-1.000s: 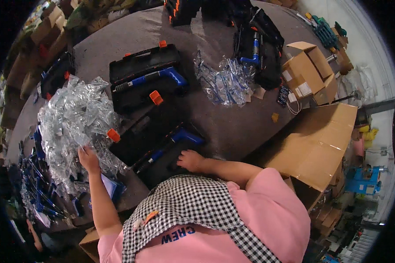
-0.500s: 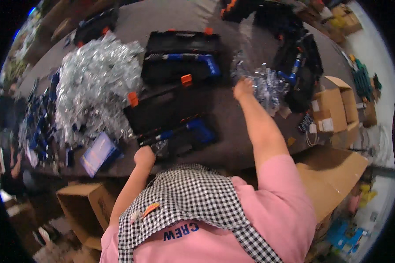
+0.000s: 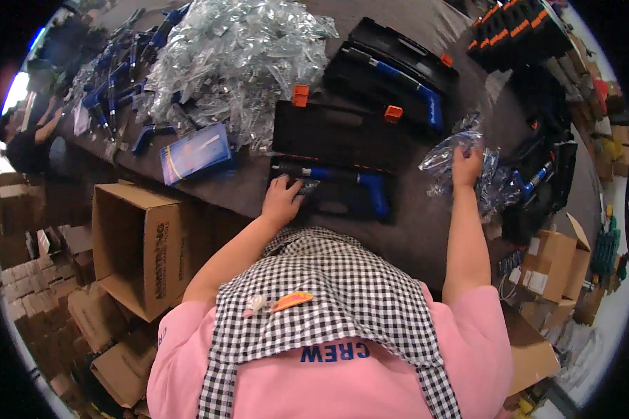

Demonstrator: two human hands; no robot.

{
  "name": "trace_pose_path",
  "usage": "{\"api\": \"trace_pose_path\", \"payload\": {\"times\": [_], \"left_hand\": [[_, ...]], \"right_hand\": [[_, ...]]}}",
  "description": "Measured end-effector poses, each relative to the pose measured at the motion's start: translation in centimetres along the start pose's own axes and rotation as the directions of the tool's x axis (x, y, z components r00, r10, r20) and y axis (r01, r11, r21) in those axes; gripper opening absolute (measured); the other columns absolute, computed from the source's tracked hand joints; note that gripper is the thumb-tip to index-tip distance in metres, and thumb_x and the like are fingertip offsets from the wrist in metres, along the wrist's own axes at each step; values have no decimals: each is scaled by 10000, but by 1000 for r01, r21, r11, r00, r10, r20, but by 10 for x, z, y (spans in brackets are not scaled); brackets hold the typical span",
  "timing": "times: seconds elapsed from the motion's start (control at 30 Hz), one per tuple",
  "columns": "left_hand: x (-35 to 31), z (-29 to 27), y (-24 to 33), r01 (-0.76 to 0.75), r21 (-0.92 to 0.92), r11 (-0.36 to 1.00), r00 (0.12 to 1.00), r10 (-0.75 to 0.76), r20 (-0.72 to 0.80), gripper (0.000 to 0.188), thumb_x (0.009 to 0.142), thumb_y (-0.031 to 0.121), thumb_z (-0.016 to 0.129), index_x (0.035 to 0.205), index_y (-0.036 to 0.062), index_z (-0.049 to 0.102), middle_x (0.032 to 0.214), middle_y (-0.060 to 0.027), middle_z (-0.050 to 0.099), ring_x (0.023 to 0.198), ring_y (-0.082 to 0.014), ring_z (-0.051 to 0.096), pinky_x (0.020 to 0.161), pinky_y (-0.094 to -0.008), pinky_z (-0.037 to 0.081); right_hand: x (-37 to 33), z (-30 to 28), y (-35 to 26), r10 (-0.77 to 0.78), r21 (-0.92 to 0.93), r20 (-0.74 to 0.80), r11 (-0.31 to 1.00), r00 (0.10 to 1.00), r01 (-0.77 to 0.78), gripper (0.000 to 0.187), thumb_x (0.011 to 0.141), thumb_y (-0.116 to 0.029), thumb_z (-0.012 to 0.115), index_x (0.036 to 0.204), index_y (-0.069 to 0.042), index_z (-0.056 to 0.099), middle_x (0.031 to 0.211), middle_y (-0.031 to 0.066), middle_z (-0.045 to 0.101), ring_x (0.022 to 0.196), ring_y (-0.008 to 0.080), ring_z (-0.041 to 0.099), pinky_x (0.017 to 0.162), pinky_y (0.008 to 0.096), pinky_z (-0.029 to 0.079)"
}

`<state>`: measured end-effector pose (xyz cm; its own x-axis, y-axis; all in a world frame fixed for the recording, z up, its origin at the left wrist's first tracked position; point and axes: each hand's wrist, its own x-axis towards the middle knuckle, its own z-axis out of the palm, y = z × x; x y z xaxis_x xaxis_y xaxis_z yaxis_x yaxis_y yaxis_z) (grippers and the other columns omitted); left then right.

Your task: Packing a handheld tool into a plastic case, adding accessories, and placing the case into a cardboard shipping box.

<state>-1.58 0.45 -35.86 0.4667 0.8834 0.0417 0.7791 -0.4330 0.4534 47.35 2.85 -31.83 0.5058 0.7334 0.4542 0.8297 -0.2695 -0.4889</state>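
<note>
The left hand (image 3: 282,199) lies palm down, fingers spread and loose, on the near half of an open black tool case (image 3: 332,160) at the middle of the frame, grasping nothing that can be seen. Its fingertips touch the end of a blue and black tool (image 3: 342,178) that lies crosswise in the case's lower tray, with its blue grip turning down at the right end. Two orange latches sit on the far edge of the case's raised lid.

The right hand (image 3: 467,165) is right of centre, raised off the grey table (image 3: 426,230) and closed around a small clear plastic bag (image 3: 449,150). The bag bunches out to the left and above the fingers; what it holds is too crumpled and shiny to make out. Just right of that hand lies a loose pile of similar clear bags (image 3: 495,185).

Behind the open case, toward the upper middle, a second open black case (image 3: 391,73) holds another blue-handled tool. A large heap of clear plastic bags (image 3: 230,59) fills the upper left centre, and a blue booklet (image 3: 196,150) lies flat at its near edge. Blue tool parts (image 3: 115,91) are scattered in the upper left. More black cases (image 3: 521,31) with orange trim are stacked in the upper right.

An open cardboard box (image 3: 143,244) stands below the table edge at the left, and smaller cardboard boxes (image 3: 559,269) sit at the right. The person's pink shirt and checked apron (image 3: 335,307) fill the bottom of the frame.
</note>
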Motion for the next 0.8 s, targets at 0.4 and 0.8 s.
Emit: {"api": "trace_pose_path", "payload": {"times": [0.4,0.8], "left_hand": [[18,-21,-8,-48,-21,999,985,51,163,570,765,340,702,1210,17,549,1226,-168,503,1155,-338,448,985,-400,393],[8,-27,-11,-72,-105,992,979,90,185,594,780,303,697,1256,8,501,1323,-204,450,1248,-375,393,1044,-423,345]], "right_hand": [[-79,24,-139,-443,-285,412,767,796,575,433,689,-433,733,953,-104,630,999,60,574,1041,259,494,1044,576,246],[-25,14,-12,562,703,207,484,801,-522,280,765,-241,750,922,-27,661,933,80,669,855,201,589,782,356,447]]}}
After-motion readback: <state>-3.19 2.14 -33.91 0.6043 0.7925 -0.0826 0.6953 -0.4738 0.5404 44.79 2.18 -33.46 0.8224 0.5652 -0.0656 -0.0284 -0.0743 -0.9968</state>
